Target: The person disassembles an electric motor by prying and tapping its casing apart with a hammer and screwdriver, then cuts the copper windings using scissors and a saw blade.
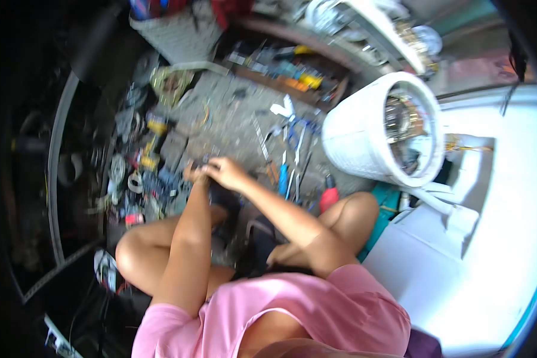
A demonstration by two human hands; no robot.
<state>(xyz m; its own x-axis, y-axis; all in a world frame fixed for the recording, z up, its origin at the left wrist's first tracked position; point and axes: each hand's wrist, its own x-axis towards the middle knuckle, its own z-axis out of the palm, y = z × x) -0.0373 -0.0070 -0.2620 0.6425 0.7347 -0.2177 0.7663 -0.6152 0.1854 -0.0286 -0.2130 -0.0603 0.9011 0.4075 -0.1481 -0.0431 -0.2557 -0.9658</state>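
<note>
My left hand (pixel 194 171) and my right hand (pixel 225 173) meet in front of my knees, above the floor. Between their fingers is a small dark part (pixel 202 162), mostly covered and blurred, so its kind does not show. Both hands look closed around it, the right one reaching over from its side. To the right of them, a screwdriver with a blue handle (pixel 283 179) lies on the floor. Beside my right knee is a tool with a red handle (pixel 329 197).
A white drum (pixel 353 134) holding metal parts leans at the right. Behind stands a wooden tray (pixel 256 76) of tools. Loose parts, including a yellow-and-black power tool (pixel 152 143), crowd the left floor. A white basket (pixel 176 36) is at the back left, a white appliance panel (pixel 411 262) at right.
</note>
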